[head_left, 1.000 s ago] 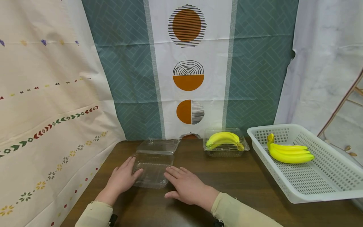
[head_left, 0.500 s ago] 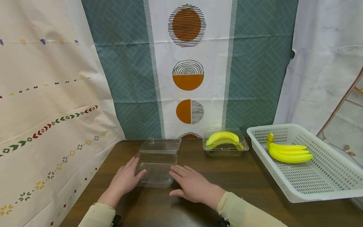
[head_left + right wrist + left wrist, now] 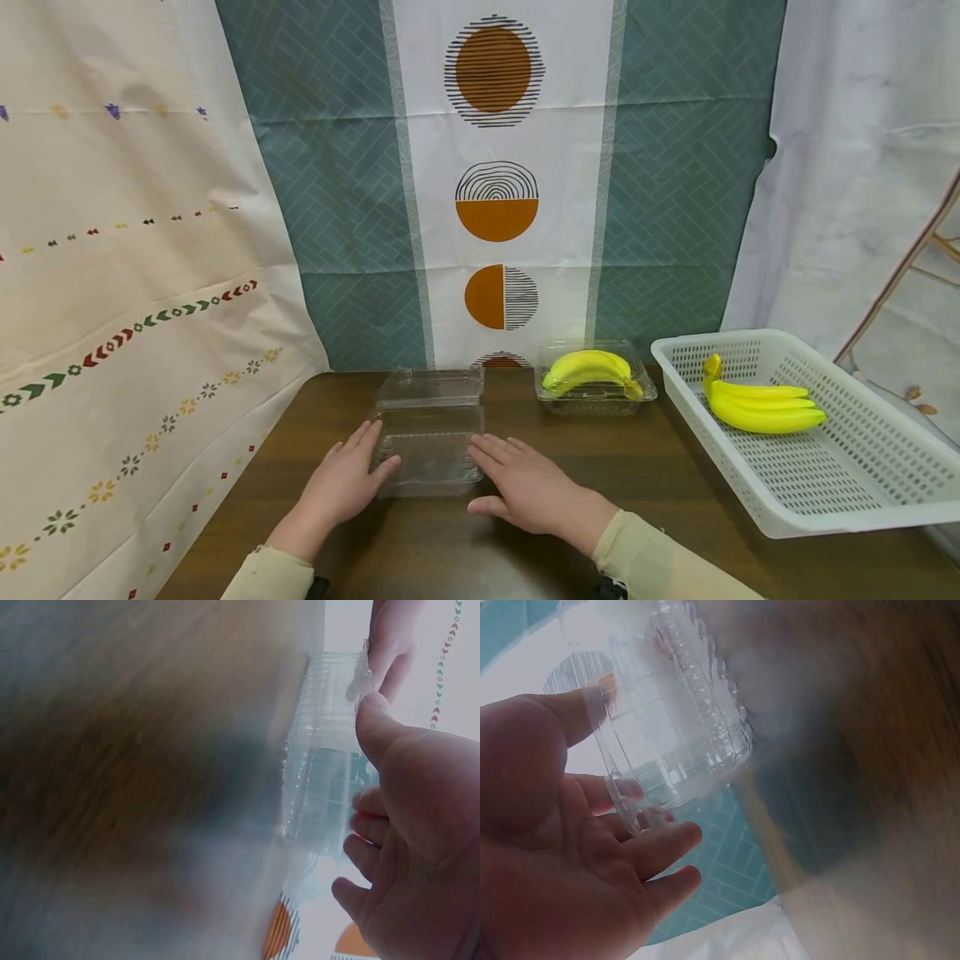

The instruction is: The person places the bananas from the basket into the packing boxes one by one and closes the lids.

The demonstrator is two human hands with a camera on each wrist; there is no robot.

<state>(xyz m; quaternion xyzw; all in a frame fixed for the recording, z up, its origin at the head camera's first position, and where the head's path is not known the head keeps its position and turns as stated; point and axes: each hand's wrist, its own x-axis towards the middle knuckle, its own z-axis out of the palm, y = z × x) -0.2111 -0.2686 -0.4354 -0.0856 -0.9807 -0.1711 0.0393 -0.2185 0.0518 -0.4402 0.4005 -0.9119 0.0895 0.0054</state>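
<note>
A clear plastic clamshell container (image 3: 431,467) sits on the brown table in the head view, its lid (image 3: 431,388) folded back toward the cloth. My left hand (image 3: 347,483) lies along the container's left side, fingers straight and thumb reaching over the rim. On the opposite side my right hand (image 3: 531,487) touches the right edge with extended fingers. Seen from the left wrist, the container wall (image 3: 697,735) stands near the thumb and fingers of that hand. The right wrist view shows the ridged container (image 3: 319,765) beside my right hand (image 3: 420,802).
A closed clear container (image 3: 600,406) with yellow bananas (image 3: 588,369) inside stands at the back. To the right is a white perforated basket (image 3: 862,492) holding a bunch of bananas (image 3: 761,411). Patterned cloths (image 3: 352,167) hang behind and at the left of the table (image 3: 450,550).
Both hands have moved a little to the right, and the open container has slid right between them, turning slightly straighter. The packed bananas and the basket stay in place.
</note>
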